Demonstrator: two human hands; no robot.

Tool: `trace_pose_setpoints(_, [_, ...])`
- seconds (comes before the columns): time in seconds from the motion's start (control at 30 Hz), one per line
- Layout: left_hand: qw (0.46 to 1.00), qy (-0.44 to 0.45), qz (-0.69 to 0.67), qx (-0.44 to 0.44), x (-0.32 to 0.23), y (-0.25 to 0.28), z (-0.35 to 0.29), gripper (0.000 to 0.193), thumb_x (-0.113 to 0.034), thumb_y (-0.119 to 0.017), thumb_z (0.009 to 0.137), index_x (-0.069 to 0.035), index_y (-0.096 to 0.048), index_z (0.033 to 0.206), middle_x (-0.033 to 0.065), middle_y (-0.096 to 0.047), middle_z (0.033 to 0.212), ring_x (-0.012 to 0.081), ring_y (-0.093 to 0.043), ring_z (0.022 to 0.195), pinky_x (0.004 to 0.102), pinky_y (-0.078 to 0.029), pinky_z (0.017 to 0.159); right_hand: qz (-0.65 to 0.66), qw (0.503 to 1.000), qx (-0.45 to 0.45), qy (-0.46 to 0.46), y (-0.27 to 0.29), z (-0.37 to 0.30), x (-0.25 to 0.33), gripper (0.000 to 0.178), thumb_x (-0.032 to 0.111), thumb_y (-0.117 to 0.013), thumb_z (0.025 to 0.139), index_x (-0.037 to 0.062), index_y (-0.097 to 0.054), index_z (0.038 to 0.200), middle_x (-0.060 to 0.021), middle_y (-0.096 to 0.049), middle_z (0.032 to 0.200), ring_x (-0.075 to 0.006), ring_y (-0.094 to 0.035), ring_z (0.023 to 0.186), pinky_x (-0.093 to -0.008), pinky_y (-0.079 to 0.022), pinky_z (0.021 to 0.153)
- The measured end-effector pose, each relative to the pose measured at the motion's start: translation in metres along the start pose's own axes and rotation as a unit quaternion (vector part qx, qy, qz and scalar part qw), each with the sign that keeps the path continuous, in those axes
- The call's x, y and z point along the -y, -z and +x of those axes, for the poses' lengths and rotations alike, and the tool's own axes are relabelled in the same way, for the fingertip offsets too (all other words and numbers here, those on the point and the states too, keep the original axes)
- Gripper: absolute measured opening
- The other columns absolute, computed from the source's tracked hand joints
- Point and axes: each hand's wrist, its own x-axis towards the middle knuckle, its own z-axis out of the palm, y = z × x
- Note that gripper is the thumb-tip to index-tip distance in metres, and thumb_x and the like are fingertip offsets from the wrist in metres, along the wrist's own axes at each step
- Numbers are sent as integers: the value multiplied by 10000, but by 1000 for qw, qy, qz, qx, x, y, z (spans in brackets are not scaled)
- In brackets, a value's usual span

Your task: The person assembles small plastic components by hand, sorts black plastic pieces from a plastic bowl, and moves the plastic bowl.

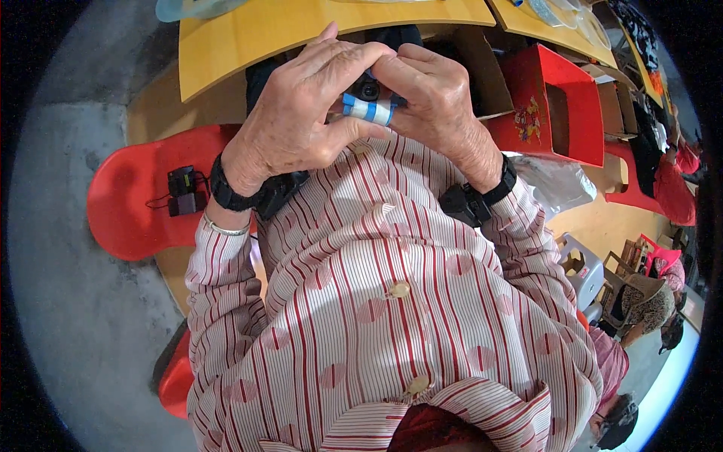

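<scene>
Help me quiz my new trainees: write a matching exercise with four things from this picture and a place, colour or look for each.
1. Table
2. Black gadgets
3. Plastic bag
4. Striped band

a. On a red chair
b. Between the left hand and right hand
c. Yellow
d. See-through

Pairs: 1-c, 2-a, 3-d, 4-b

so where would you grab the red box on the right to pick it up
On the red box, likely the rim of its printed side, coming from the open face: that edge looks thin and uncovered, and the opening shows plainly in this view.
</scene>
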Motion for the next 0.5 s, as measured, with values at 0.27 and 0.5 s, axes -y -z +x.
trace_pose_setpoints(0.27, [1000, 7, 7, -12, -2, 0, 0, 732, -313, -796, 599, -35, -532, 1223, 122, -614, 1151, 309, -593, 1054, 494, -349, 1056, -11, 1000, -8, 19, 3, 3, 2, 273, 129, -742, 619, 53, -588, 831, -71, -537, 637, -232, -559, 595, -348, -478, 520])
trace_pose_setpoints(0.5, [999, -16, 23, -18, 1, -1, -1, 728, -305, -795, 602, -34, -528, 1223, 109, -617, 1143, 308, -591, 1057, 489, -349, 1056, -20, 1000, -9, 20, 2, 2, 2, 267, 118, -735, 622, 59, -593, 841, -72, -543, 646, -233, -566, 601, -344, -486, 534])
